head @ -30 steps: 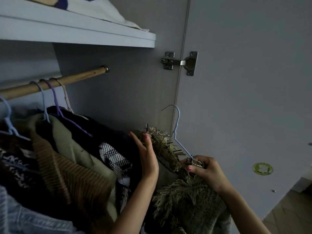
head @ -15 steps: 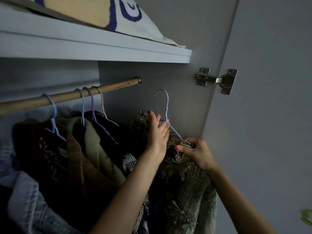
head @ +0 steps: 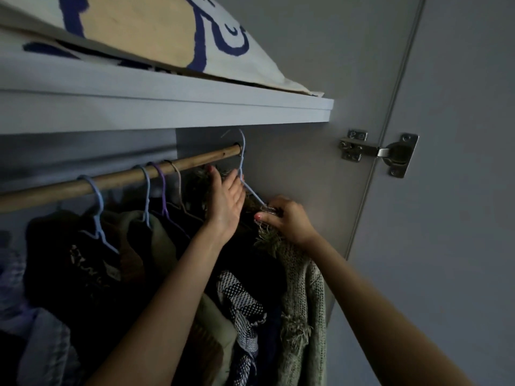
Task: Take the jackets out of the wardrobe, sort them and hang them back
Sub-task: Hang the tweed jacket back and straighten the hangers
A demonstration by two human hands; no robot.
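Hanger [head: 243, 162]: your hook is sitting at the rod [head: 117, 179] end, frame centre.
Right hand [head: 289, 220]: you're pinching the fringed jacket [head: 301, 280].
Left hand [head: 225, 201]: fingers straight, seemingly touching it.

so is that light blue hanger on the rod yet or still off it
Cannot tell for sure: the light blue hanger has its hook up at the wooden rod end, but whether it rests on the rod is unclear.

rod [head: 119, 178]: matt wood | hinge [head: 379, 151]: shiny metal | jacket [head: 302, 288]: rough knit

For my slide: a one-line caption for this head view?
Two hands lift a fringed knit jacket on its blue hanger toward the wooden rail.
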